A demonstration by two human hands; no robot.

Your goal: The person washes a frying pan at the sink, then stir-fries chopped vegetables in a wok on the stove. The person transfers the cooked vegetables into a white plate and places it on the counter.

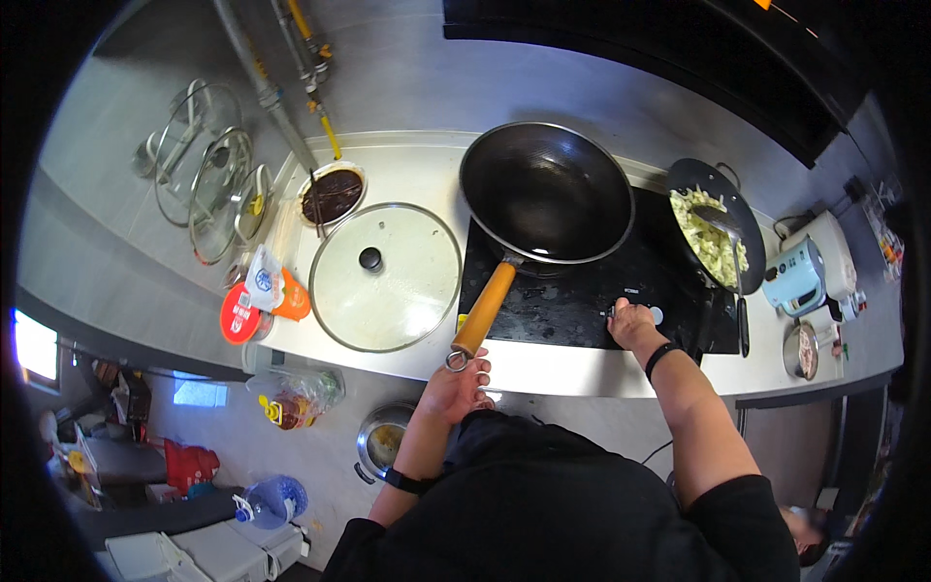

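My right hand (pixel 634 323) is at the front of the black glass cooktop (pixel 560 305), its fingers pinched around a control knob that they mostly hide. Just right of it a second, pale round knob (pixel 657 316) shows. A dark wok (pixel 549 189) sits on the left burner, a little shiny liquid or glare at its bottom. Its wooden handle (pixel 486 307) points toward me and ends in a metal ring. Below that ring, my left hand (pixel 454 389) is held palm up with fingers loosely bent and apart, holding nothing.
A second wok (pixel 684 178) holds chopped pale-green vegetables and a slotted turner (pixel 740 291). Left lie a glass lid (pixel 385 298) and a bowl of dark sauce (pixel 336 195) with chopsticks. A blue appliance (pixel 793 275) and a meat bowl (pixel 801 351) stand right. Another person (pixel 804 535) is at lower right.
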